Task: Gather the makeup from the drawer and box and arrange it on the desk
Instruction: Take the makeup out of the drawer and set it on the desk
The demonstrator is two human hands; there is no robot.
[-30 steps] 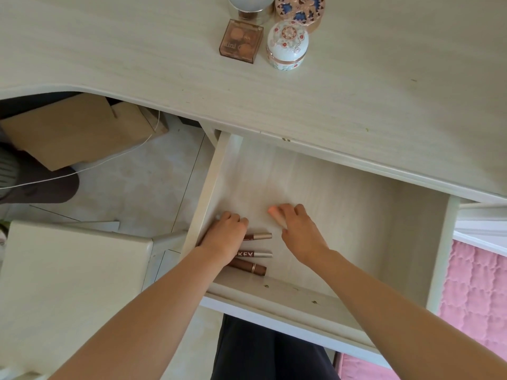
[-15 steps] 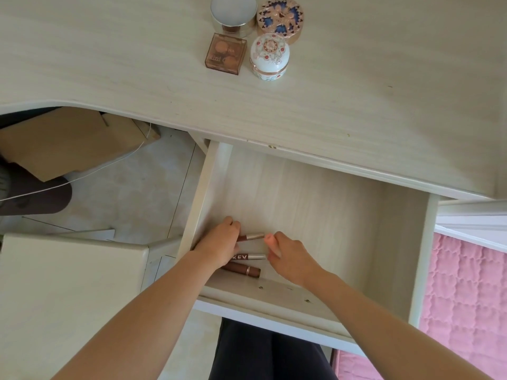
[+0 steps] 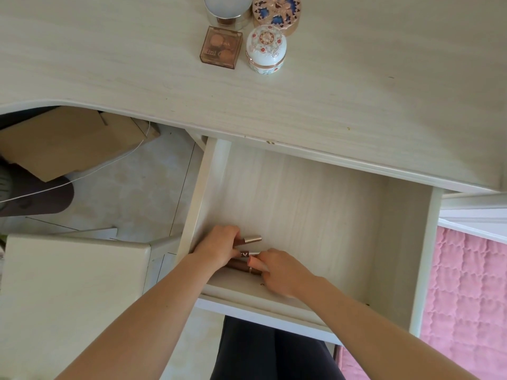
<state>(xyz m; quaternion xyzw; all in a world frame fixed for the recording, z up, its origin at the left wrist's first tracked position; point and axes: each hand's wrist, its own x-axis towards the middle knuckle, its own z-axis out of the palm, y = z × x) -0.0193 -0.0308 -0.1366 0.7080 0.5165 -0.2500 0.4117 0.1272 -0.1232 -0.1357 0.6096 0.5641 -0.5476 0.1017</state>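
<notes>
Three makeup tubes lie in the front-left corner of the drawer. Left grip curls over their left ends; right grip pinches the nearer caps. Expect light, rigid, smooth barrels that roll: grasp mid-length.

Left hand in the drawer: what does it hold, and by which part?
The left hand grips the rose-capped tube by its brown end; the cap sticks out free of the fingers.

Tabletop: pale wood, across the upper frame.
Top centre, clustered: silver-lidded jar, ornate blue compact, brown palette, white floral pot.
Drawer: three slim tubes, lower-left corner.
</notes>
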